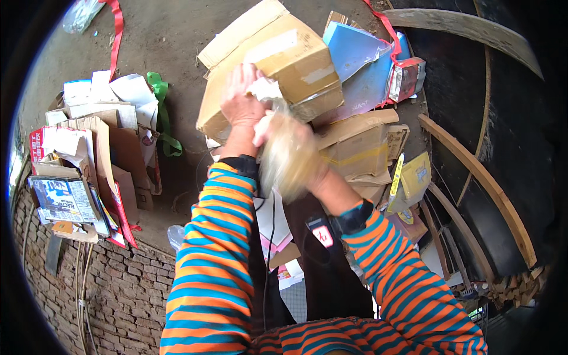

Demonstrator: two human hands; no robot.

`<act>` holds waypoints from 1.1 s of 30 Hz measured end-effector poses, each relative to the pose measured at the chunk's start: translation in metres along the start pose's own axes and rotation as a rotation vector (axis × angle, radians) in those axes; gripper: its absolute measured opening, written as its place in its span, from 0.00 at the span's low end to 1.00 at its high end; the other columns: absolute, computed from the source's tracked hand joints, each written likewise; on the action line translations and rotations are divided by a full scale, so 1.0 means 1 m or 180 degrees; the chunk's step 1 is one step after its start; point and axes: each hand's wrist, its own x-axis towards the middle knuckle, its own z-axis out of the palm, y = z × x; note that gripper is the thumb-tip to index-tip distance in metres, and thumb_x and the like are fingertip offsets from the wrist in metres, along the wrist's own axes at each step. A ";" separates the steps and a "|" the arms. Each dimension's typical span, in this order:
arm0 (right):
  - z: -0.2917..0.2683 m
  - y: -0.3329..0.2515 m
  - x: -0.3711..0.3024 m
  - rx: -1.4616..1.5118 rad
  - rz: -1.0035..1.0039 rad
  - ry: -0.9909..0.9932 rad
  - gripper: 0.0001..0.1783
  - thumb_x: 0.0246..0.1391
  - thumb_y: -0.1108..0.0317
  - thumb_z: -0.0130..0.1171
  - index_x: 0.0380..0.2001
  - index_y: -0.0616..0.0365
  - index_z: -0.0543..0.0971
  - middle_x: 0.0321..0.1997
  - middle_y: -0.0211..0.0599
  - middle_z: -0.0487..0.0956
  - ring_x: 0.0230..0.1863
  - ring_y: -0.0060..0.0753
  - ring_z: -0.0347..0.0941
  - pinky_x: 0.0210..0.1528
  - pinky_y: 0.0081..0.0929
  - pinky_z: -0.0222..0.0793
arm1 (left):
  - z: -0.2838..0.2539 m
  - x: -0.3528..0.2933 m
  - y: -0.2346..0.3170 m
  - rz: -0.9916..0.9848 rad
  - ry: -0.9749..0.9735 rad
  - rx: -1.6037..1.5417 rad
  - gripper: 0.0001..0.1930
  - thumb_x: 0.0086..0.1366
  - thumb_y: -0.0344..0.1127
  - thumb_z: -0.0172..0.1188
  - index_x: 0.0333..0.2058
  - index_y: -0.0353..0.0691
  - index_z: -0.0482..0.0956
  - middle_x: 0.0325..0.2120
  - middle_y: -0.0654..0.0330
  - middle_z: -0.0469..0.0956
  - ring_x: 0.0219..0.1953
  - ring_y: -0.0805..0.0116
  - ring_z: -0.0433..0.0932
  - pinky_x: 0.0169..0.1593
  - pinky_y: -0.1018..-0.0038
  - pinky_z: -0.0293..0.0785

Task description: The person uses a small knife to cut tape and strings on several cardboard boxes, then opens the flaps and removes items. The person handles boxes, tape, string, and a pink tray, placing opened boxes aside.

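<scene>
A closed tan cardboard box (pixel 296 59) lies tilted in front of me, with pale patches and torn marks on its faces. My left hand (pixel 241 97) presses on its near left side, fingers laid out along the cardboard. Beside the thumb is a crumpled white scrap (pixel 264 90). My right hand (pixel 305 157) is smeared by motion just near the box. A loose, see-through yellowish strip (pixel 283 155), looking like peeled packing tape, bunches over that hand. The right fingers are mostly hidden behind it and seem closed on it.
At left stands a bundle of flattened cardboard and paper (pixel 112 142) by a brick surface (pixel 130 290). Blue plastic folders (pixel 361 65) and a red ribbon (pixel 387 26) lie far right. Flattened cardboard (pixel 361 139), a yellow packet (pixel 414 177) and curved wooden strips (pixel 485 183) are at right.
</scene>
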 end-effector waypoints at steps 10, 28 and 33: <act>-0.003 -0.035 0.006 0.3424 0.1523 0.1488 0.24 0.73 0.52 0.40 0.22 0.51 0.66 0.20 0.24 0.60 0.20 0.21 0.53 0.34 0.24 0.63 | -0.007 0.008 -0.034 0.0399 0.0165 0.0088 0.12 0.68 0.38 0.45 0.36 0.48 0.79 0.30 0.61 0.82 0.34 0.59 0.81 0.37 0.67 0.77; -0.086 -0.027 0.030 0.2469 0.1678 0.1080 0.21 0.73 0.57 0.40 0.24 0.52 0.67 0.16 0.22 0.60 0.17 0.19 0.55 0.41 0.29 0.69 | 0.028 0.017 -0.021 0.0845 0.0217 -0.0346 0.11 0.68 0.40 0.50 0.28 0.46 0.76 0.22 0.59 0.78 0.26 0.55 0.79 0.32 0.62 0.76; -0.103 -0.021 0.044 0.2809 0.1930 0.1179 0.22 0.72 0.52 0.41 0.26 0.54 0.69 0.16 0.21 0.60 0.19 0.20 0.57 0.43 0.29 0.69 | -0.004 0.004 -0.011 0.0801 -0.0641 -0.0477 0.24 0.66 0.45 0.56 0.60 0.48 0.68 0.40 0.52 0.80 0.38 0.51 0.80 0.42 0.60 0.77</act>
